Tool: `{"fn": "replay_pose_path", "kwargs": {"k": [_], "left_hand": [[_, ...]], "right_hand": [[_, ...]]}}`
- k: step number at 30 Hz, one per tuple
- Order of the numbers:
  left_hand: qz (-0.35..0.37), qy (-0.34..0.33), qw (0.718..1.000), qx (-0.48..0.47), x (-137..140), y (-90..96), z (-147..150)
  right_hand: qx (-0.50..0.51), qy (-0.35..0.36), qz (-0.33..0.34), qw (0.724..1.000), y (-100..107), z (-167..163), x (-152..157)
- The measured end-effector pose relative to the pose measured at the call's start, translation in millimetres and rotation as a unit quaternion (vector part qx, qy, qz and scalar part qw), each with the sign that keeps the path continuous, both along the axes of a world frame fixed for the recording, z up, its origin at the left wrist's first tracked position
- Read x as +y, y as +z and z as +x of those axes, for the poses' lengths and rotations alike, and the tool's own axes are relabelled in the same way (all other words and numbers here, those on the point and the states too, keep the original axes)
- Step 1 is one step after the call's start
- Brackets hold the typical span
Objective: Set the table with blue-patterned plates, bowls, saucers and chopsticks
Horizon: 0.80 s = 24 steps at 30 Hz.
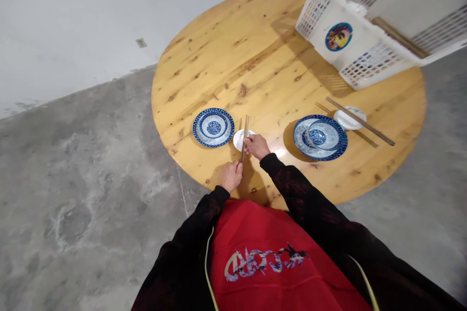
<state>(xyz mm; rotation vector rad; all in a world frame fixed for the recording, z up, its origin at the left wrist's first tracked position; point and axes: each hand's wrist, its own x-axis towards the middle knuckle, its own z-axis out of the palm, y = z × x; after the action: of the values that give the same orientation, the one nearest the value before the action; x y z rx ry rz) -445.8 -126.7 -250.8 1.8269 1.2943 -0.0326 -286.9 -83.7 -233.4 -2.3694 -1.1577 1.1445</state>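
The right hand [257, 146] pinches the chopsticks [246, 126] over the small dish [238, 141] by its fingertips; the left hand [231, 176] holds their near end, apparently to steady and align them.

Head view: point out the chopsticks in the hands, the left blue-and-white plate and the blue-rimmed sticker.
Wooden chopsticks [243, 153]: head view, lower stretch of the shafts.
Left blue-and-white plate [213, 128]: head view, centre of its patterned face.
Blue-rimmed sticker [339, 36]: head view, middle of its picture.
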Motion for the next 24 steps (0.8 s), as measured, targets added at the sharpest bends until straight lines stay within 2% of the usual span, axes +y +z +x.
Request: {"fn": "replay_pose_path", "kwargs": {"k": [12, 24], "left_hand": [[0.018, -0.014, 1.0, 0.007, 1.8, -3.3, -0.8], [0.02, -0.018, 1.0, 0.009, 3.1, 1.4, -0.4]], "right_hand": [[0.032, -0.039, 0.009, 0.999, -2.9, 4.3, 2.7], [0.017, -0.032, 0.007, 0.999, 0.3, 5.2, 8.1]]}}
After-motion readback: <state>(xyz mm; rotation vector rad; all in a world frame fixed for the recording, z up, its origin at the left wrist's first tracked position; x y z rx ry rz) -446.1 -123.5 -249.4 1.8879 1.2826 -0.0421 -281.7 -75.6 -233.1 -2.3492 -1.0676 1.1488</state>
